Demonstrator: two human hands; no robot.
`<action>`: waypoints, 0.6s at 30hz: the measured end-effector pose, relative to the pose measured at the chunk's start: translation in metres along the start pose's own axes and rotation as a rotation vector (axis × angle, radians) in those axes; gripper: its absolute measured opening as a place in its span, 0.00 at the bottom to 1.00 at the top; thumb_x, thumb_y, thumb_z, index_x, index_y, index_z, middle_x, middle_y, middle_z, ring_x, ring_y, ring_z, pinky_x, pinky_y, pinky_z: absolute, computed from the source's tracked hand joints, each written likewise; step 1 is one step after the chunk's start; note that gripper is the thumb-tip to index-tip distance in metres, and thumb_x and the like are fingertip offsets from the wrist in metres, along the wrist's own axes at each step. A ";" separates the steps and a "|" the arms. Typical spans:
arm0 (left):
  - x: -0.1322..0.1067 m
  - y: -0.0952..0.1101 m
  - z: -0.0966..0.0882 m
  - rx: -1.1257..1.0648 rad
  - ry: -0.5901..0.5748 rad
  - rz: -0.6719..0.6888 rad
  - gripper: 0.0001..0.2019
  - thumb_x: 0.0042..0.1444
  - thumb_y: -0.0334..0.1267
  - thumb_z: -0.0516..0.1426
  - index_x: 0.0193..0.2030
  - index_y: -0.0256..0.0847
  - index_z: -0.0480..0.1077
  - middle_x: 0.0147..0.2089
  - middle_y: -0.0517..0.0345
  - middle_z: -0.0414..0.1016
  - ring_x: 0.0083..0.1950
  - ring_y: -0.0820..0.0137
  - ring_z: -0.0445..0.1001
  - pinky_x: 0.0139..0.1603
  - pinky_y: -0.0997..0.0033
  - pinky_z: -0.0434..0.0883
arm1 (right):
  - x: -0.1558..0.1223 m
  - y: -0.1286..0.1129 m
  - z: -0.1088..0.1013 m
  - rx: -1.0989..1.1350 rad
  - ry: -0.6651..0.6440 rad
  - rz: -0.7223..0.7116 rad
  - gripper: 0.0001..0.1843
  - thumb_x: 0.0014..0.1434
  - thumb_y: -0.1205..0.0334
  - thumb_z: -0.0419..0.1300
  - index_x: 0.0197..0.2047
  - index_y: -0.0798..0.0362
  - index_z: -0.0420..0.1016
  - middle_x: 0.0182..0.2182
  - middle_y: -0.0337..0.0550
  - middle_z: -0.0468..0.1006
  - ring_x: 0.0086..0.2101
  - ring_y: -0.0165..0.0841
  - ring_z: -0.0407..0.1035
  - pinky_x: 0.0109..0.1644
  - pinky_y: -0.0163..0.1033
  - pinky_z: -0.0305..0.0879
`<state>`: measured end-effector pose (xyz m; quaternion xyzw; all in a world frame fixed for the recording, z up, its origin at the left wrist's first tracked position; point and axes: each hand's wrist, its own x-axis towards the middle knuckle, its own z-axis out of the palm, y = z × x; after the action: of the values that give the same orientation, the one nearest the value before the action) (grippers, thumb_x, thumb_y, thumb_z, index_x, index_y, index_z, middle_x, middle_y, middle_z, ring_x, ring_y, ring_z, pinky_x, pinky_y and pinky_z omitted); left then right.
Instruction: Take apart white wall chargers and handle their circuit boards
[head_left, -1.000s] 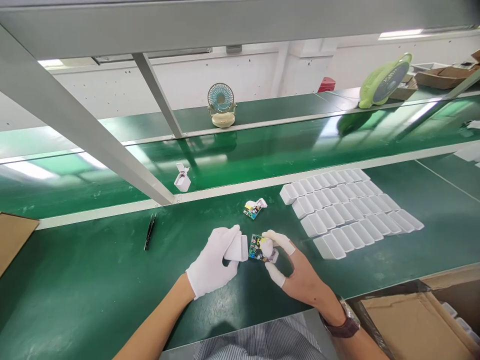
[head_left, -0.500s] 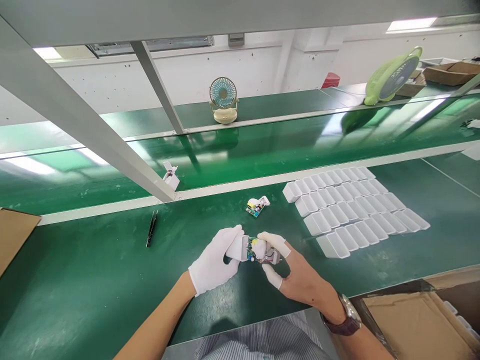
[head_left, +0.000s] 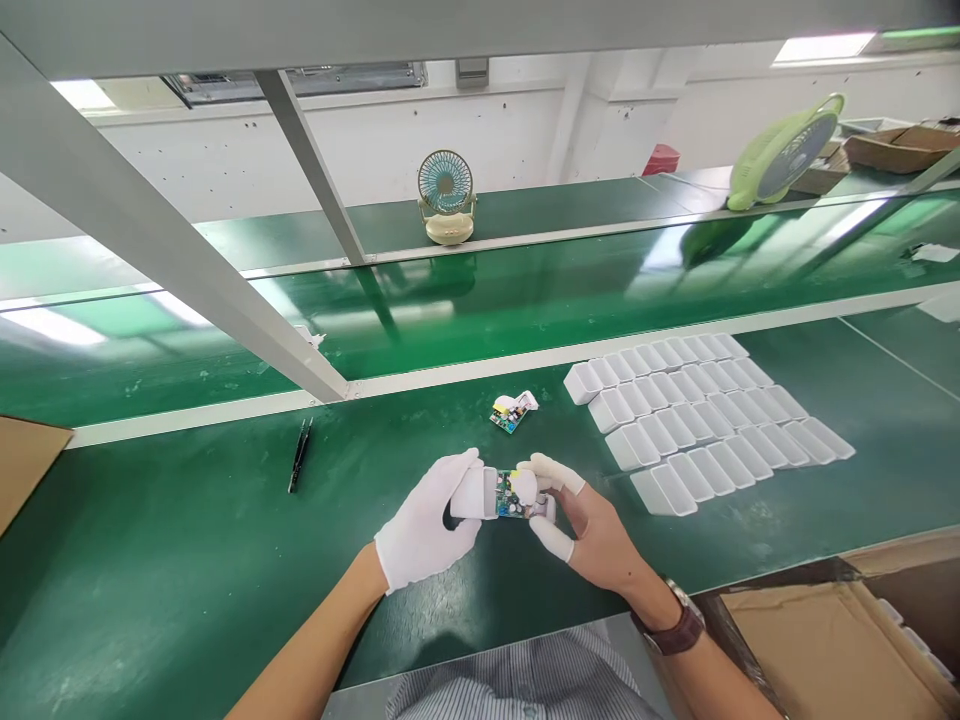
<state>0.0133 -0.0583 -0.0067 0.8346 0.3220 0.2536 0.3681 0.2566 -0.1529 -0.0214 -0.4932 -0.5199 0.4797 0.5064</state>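
Note:
My left hand, in a white glove, grips a small white plastic housing just above the green bench. My right hand, with white finger cots on thumb and fingers, pinches a green circuit board whose end sits inside the housing's open mouth. The two hands meet at the middle of the near bench. A second circuit board with a white part lies on the bench a little beyond them.
Rows of several white housings lie to the right. Black tweezers lie at left. A conveyor belt runs behind, carrying a white part half hidden by a metal strut. Cardboard boxes sit at near right and far left.
The circuit board has gone from beside the housing into its open end as the hands closed together. The white part on the conveyor has travelled left, behind the strut.

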 end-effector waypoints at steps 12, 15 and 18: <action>-0.002 -0.001 -0.002 -0.015 -0.015 -0.016 0.40 0.55 0.28 0.59 0.73 0.47 0.52 0.67 0.46 0.66 0.66 0.56 0.68 0.67 0.49 0.70 | 0.003 0.014 0.002 0.348 0.025 0.075 0.34 0.62 0.60 0.69 0.68 0.44 0.64 0.63 0.53 0.72 0.59 0.42 0.70 0.66 0.57 0.65; -0.003 -0.001 -0.003 -0.016 -0.018 -0.026 0.40 0.55 0.28 0.60 0.73 0.47 0.52 0.67 0.45 0.65 0.66 0.56 0.68 0.67 0.49 0.70 | 0.004 0.015 0.003 0.360 0.027 0.086 0.34 0.61 0.59 0.69 0.68 0.45 0.64 0.62 0.54 0.73 0.59 0.43 0.71 0.66 0.58 0.66; -0.003 -0.001 -0.003 -0.005 -0.017 -0.039 0.40 0.55 0.29 0.60 0.73 0.48 0.52 0.67 0.46 0.66 0.66 0.55 0.68 0.67 0.49 0.70 | 0.006 0.015 0.004 0.378 0.025 0.092 0.34 0.61 0.59 0.69 0.68 0.43 0.65 0.61 0.52 0.74 0.59 0.42 0.71 0.65 0.58 0.67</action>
<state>0.0087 -0.0583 -0.0061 0.8292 0.3346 0.2401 0.3779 0.2534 -0.1463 -0.0361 -0.4186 -0.3911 0.5851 0.5740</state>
